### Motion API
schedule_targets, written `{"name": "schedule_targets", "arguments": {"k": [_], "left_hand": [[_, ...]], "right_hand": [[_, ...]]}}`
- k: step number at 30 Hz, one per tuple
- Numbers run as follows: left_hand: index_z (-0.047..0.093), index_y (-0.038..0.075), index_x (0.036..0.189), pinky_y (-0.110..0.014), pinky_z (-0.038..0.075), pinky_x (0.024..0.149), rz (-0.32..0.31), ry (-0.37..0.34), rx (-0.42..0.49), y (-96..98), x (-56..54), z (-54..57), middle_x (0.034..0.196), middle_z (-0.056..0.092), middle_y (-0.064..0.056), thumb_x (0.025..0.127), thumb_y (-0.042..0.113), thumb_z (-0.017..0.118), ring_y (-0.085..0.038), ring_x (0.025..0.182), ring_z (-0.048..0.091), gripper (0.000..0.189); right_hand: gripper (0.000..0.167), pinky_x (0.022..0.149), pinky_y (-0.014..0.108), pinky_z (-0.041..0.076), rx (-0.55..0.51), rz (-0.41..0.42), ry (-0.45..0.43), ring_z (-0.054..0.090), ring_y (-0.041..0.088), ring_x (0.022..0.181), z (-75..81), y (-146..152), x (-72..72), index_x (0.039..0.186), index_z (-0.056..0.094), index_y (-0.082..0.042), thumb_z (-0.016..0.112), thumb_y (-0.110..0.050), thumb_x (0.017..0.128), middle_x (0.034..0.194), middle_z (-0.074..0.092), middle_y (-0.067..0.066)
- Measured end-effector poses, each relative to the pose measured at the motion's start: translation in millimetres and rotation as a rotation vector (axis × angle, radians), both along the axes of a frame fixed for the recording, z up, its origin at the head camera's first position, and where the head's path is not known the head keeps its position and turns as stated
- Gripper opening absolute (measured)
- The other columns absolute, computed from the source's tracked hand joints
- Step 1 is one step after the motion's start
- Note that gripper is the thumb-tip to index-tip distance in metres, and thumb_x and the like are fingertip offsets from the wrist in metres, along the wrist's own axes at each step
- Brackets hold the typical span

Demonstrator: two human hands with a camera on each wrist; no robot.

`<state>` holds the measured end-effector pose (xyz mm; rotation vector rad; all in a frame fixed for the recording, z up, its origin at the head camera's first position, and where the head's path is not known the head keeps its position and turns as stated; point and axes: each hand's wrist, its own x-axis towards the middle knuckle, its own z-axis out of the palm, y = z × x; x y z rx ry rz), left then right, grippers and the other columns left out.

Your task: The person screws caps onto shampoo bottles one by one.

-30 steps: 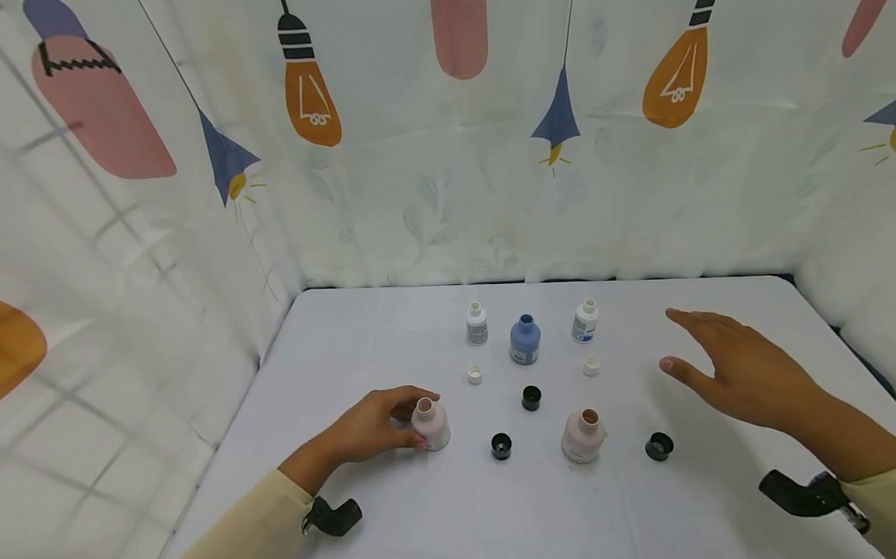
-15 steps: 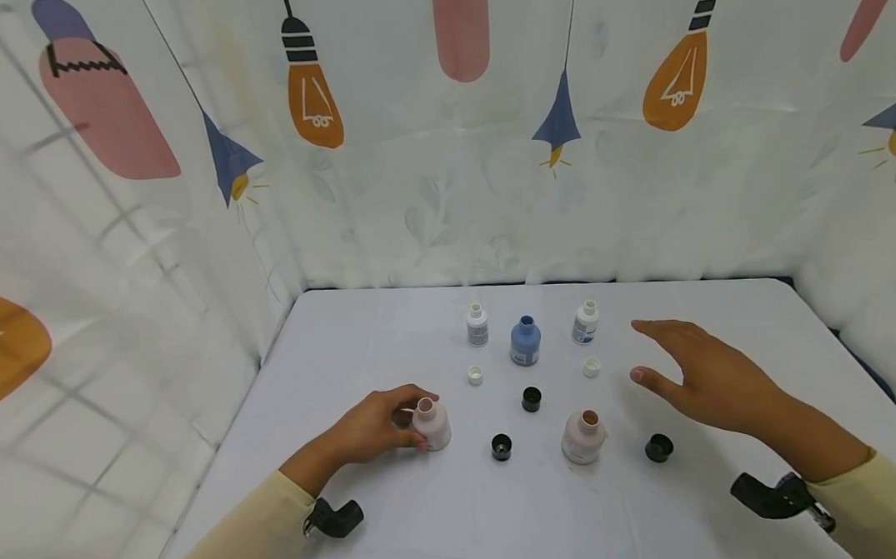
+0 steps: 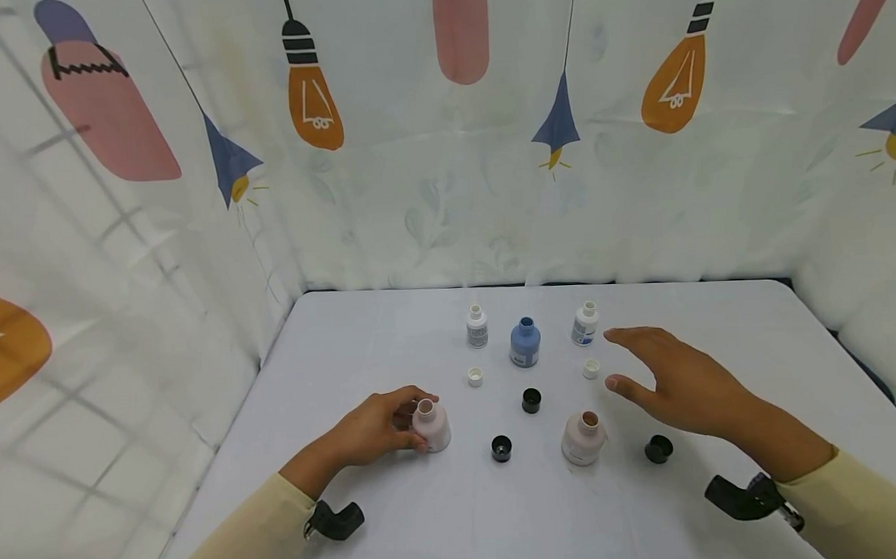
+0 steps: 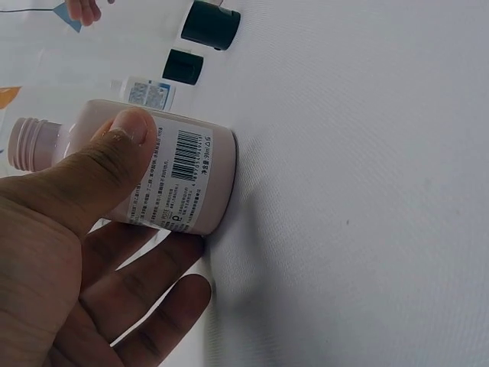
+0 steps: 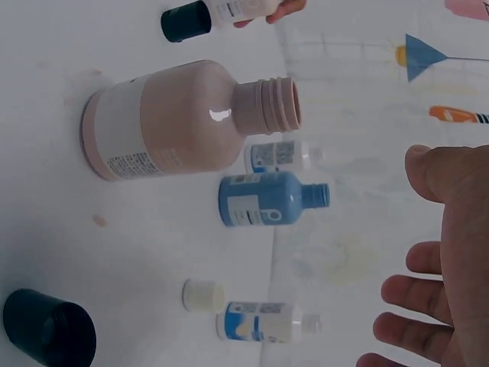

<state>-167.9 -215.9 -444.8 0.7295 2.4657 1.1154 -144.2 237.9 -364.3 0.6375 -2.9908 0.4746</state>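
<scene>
My left hand (image 3: 383, 428) grips a pale pink uncapped bottle (image 3: 433, 428) at the left of the table, thumb on its printed label in the left wrist view. My right hand (image 3: 681, 378) hovers at the right with fingers extended and holds nothing. Below and left of it a second pinkish open bottle (image 3: 583, 439) stands upright, with a black cap (image 3: 659, 449) to its right. A white cap (image 3: 591, 368) lies just left of the right fingertips. Another black cap (image 3: 501, 448) lies between the two pink bottles.
Behind stand a blue open bottle (image 3: 525, 343) and two small white open bottles, one on the left (image 3: 476, 327) and one on the right (image 3: 585, 323). A black cap (image 3: 531, 400) and a white cap (image 3: 475, 377) lie before them. A printed curtain (image 3: 414, 197) encloses the white table (image 3: 361, 342).
My right hand has moved left across the table, its fingers still extended. The left hand stays on its bottle, and the bottles and caps keep their places.
</scene>
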Motion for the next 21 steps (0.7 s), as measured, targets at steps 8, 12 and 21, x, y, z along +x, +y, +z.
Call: {"name": "schedule_targets", "arguments": {"k": [8,12,21], "left_hand": [[0.057,0.028,0.137,-0.042,0.051,0.097,-0.014,0.009,0.007,0.0,0.5,-0.3,0.127,0.069,0.005,0.087,0.029,0.084,-0.008,0.112,0.067,0.057],[0.057,0.028,0.137,-0.042,0.051,0.097,-0.011,0.000,0.008,0.5,0.7,0.7,0.126,0.070,0.004,0.087,0.028,0.084,-0.008,0.111,0.068,0.057],[0.057,0.028,0.137,-0.043,0.050,0.098,0.001,-0.024,0.009,1.5,2.3,2.7,0.128,0.070,0.001,0.086,0.025,0.085,-0.009,0.112,0.068,0.058]], "right_hand": [[0.084,0.096,0.061,0.049,-0.019,0.023,-0.033,0.050,0.040,0.134,-0.5,-13.2,4.6,0.151,0.049,-0.016,0.047,-0.077,0.093,0.148,0.052,0.017],[0.073,0.097,0.061,0.048,-0.026,0.044,-0.023,0.050,0.039,0.133,-3.9,-17.7,5.4,0.150,0.051,-0.015,0.062,-0.063,0.096,0.147,0.053,0.015],[0.065,0.100,0.059,0.047,-0.048,0.073,-0.016,0.051,0.036,0.134,-8.6,-30.2,7.3,0.148,0.053,-0.015,0.075,-0.044,0.094,0.147,0.054,0.012]]}}
